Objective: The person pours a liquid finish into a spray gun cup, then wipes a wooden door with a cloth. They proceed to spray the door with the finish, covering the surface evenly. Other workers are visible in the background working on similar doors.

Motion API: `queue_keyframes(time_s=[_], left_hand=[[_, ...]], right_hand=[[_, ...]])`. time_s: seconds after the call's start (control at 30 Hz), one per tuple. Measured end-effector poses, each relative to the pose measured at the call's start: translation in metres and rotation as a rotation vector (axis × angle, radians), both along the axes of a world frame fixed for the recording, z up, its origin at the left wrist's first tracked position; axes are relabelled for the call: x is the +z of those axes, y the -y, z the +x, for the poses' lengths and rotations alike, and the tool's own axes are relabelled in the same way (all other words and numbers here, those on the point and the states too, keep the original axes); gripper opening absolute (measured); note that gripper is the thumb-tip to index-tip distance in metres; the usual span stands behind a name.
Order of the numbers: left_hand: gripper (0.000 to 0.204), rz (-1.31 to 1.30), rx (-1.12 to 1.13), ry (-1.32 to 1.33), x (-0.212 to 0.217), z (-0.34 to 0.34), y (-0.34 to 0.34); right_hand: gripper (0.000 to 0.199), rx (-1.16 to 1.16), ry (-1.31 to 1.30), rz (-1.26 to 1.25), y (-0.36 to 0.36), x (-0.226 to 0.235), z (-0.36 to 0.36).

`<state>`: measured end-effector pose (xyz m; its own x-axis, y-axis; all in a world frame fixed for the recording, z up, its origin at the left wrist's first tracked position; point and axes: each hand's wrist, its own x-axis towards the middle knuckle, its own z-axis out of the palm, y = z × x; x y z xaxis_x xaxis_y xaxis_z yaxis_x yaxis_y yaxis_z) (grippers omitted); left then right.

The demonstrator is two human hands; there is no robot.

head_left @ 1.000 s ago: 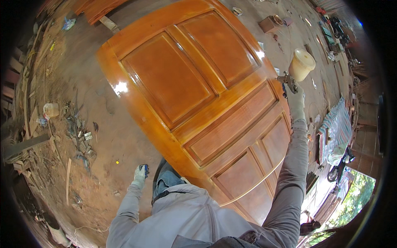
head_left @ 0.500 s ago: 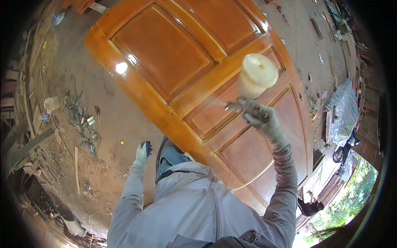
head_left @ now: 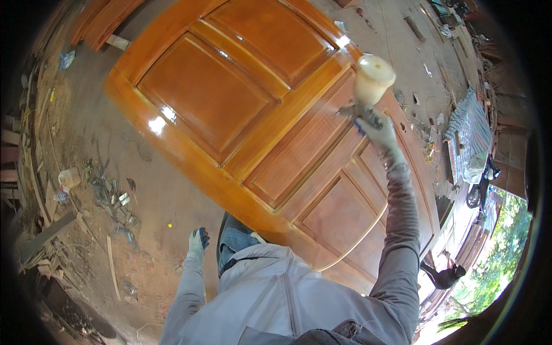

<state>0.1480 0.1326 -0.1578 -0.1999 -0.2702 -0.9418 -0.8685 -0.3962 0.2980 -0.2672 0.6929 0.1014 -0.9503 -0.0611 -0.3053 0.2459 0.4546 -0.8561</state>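
right hand (head_left: 379, 129) grips the spray gun (head_left: 361, 112) above the glossy door (head_left: 230, 109) – cup (head_left: 374, 77) upright, so it feeds – left hand (head_left: 198, 240) hangs loosely curled, empty.

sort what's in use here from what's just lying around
In use:
right hand gripping a spray gun with a pale cup
glossy panelled wooden door under it

Lying about:
left hand, gloved, empty, beside the door
scrap wood and debris
striped cloth
plank stack

Door (head_left: 270, 132) flat at centre; spray gun (head_left: 368, 95) over its right side; scrap pile (head_left: 109, 198) left; cloth (head_left: 468, 135) far right.
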Motion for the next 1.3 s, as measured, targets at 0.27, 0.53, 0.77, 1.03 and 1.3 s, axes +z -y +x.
queue_keyframes(time_s=[0.27,0.53,0.77,1.03,1.3], left_hand=[[0.039,-0.024,0.015,-0.151,0.000,-0.026,-0.003],[0.035,0.045,0.043,-0.157,-0.003,0.015,-0.013],[0.015,0.067,0.091,-0.050,-0.003,0.078,-0.030],[0.028,0.030,0.129,0.004,-0.013,0.094,-0.027],[0.033,0.044,0.154,-0.108,-0.013,0.057,-0.027]], right_hand=[[0.045,-0.062,-0.536,0.777,-0.101,-0.018,-0.075],[0.040,0.135,-0.065,0.210,-0.011,0.018,0.051],[0.042,0.437,0.266,-0.245,0.066,0.038,0.152],[0.034,0.201,0.252,-0.103,-0.001,0.003,0.117],[0.041,0.007,-0.391,0.812,-0.141,-0.007,-0.009]])
